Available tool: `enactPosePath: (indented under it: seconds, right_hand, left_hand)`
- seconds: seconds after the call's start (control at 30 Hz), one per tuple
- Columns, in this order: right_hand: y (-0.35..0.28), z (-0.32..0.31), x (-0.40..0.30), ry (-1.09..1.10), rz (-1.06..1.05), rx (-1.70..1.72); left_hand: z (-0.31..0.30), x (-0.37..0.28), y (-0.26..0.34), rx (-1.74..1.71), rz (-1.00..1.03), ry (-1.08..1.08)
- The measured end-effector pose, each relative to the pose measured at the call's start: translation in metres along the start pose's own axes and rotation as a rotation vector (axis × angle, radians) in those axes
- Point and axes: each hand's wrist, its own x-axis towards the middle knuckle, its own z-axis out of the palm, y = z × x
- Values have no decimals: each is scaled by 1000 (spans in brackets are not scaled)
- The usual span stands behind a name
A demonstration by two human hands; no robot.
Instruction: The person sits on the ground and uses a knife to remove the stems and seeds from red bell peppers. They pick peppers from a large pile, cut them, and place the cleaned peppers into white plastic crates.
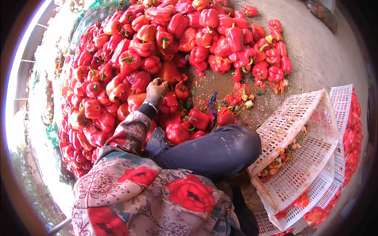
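Observation:
My left hand (156, 91), grimy and wearing a dark band at the wrist, reaches into a big heap of red bell peppers (130, 60). Its fingers are bent, and their tips meet the lower edge of an orange-red pepper (169, 72). Whether they grip it cannot be made out. Just right of the hand lies a small red pepper (181, 90), with another pepper (169, 102) below it. More peppers (177, 132) rest against my bent leg (206, 150). My right hand is out of view.
White plastic crates (295, 107) stand tilted at my right; one holds pepper scraps (283, 159), others red peppers (353, 132). Scraps (236, 98), seeds and a blue cord (212, 104) lie on the concrete floor (212, 82). Green netting (94, 22) borders the heap.

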Motion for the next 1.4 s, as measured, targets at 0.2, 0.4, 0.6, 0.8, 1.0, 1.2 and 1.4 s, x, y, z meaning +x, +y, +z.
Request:
enactPosePath:
  seconds: [0.2,0.4,0.6,0.8,1.0,1.2,1.4]
  right_hand:
    - [-10,55,-71,-195,-116,-91]
    - [-43,117,-132,-391,-269,-17]
    - [-51,149,-151,-452,-233,-115]
    - [-52,159,-167,-585,-144,-195]
    - [-31,170,-162,-627,-168,-146]
    - [-38,175,-165,-647,-195,-182]
    - [-41,173,-163,-650,-184,-156]
  left_hand:
    - [44,18,-6,1318,170,-76]
    - [76,41,-47,1350,-12,287]
    - [104,46,-59,1707,30,101]
    - [123,85,-59,1534,-274,221]
    - [132,141,-110,1646,30,-130]
    - [266,39,-94,1284,487,-404]
    - [351,35,-68,1734,356,-904]
